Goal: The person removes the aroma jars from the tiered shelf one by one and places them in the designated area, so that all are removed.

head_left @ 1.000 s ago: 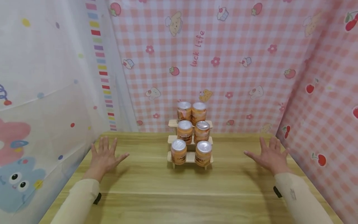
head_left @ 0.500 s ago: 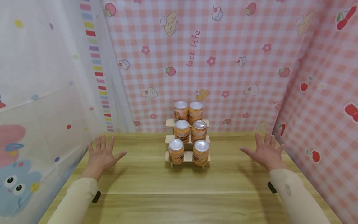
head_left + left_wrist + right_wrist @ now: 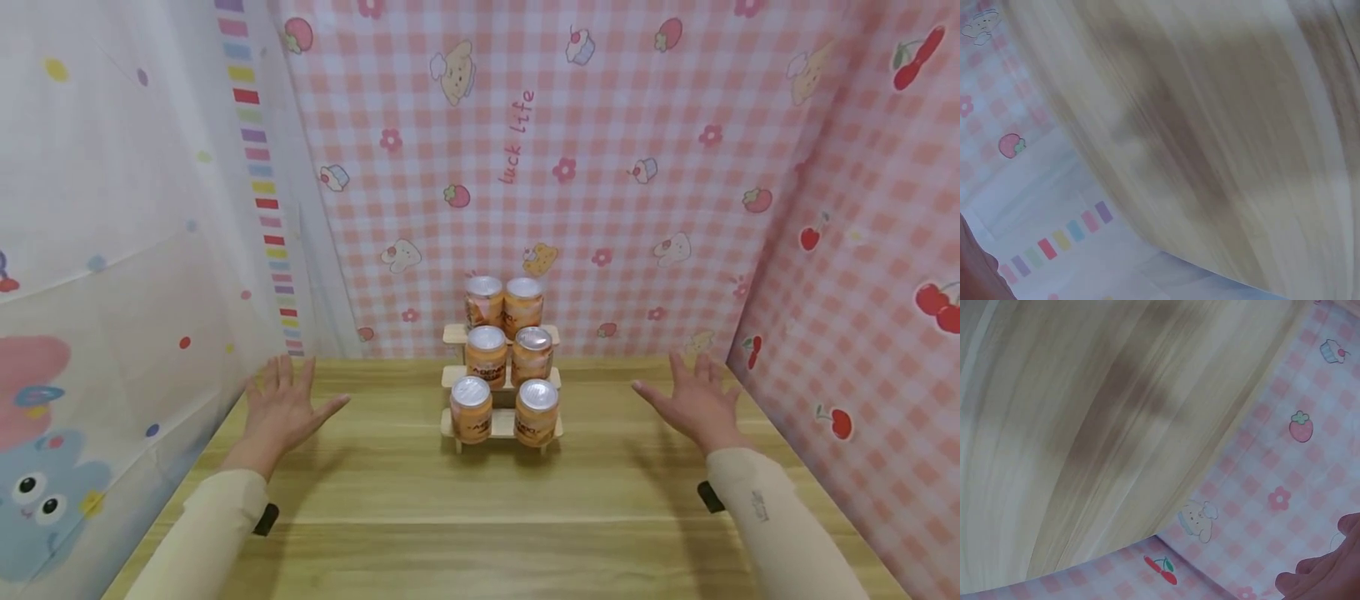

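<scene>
A small three-tier wooden rack (image 3: pixel 503 423) stands on the table, with two orange cans on each tier. On the lowest tier are a left can (image 3: pixel 472 410) and a right can (image 3: pixel 536 413), set apart with a gap between them. The middle pair and the top pair stand close together. My left hand (image 3: pixel 281 412), fingers spread, hovers over the table left of the rack and holds nothing. On the other side my right hand (image 3: pixel 697 404) is likewise spread and holds nothing. Both wrist views catch only part of each hand, with its shadow on the wood.
The wood-grain table (image 3: pixel 405 542) ends at a pink checked cloth (image 3: pixel 600 108) behind the rack. A white dotted cloth (image 3: pixel 135 275) hangs along the left side, and a cherry-print cloth (image 3: pixel 862 292) along the right.
My right hand has shifted slightly inward, toward the rack. My left hand has moved a little forward and inward too. The head view has turned slightly; the cans and rack stay put.
</scene>
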`<state>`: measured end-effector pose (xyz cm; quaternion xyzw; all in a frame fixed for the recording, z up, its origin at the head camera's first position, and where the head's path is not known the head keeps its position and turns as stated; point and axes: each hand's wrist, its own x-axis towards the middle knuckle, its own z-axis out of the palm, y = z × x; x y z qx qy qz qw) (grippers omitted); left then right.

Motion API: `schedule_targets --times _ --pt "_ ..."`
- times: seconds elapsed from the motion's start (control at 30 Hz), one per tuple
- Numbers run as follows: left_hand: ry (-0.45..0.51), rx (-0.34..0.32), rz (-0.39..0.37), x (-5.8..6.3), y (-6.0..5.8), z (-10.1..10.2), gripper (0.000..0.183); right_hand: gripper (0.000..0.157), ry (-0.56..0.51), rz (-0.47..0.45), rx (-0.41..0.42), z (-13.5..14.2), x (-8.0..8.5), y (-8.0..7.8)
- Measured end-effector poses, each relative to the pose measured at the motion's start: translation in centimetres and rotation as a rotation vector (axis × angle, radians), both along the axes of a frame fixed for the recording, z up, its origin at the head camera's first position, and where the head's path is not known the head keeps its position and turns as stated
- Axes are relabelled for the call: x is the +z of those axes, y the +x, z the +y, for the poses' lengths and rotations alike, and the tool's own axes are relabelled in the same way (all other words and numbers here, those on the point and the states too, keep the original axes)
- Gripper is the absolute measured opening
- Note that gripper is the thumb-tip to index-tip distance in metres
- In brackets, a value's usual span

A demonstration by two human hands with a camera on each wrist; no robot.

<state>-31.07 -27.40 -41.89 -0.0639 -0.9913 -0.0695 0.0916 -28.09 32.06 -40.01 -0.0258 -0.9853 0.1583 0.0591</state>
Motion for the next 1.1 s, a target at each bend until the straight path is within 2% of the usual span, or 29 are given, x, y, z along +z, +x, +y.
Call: schedule_targets --times 0.27,0.53,0.7,0.97,1.1 --pt "0.009 -0.011 0.024 0.4 -0.7 1.6 0.106 0.104 -0.016 0.001 -0.001 -0.7 0.2 -0.2" --pt "0.081 -0.025 0.006 1.9 -1.1 3.9 0.104 0.102 -0.112 -0.034 0.016 -1.8 0.9 -0.8" --pt "0.102 -0.041 -0.007 2.2 -1.4 5.5 0.103 0.095 -0.155 -0.015 0.030 -2.7 0.8 -0.9" --pt "0.249 -0.107 0.045 1.9 -1.6 8.4 0.095 0.090 -0.339 -0.043 0.032 -3.4 -0.2 -0.9" --pt "0.358 -0.128 0.023 2.0 -1.5 9.7 0.098 0.086 -0.414 -0.034 0.047 -4.0 -0.5 -1.0"
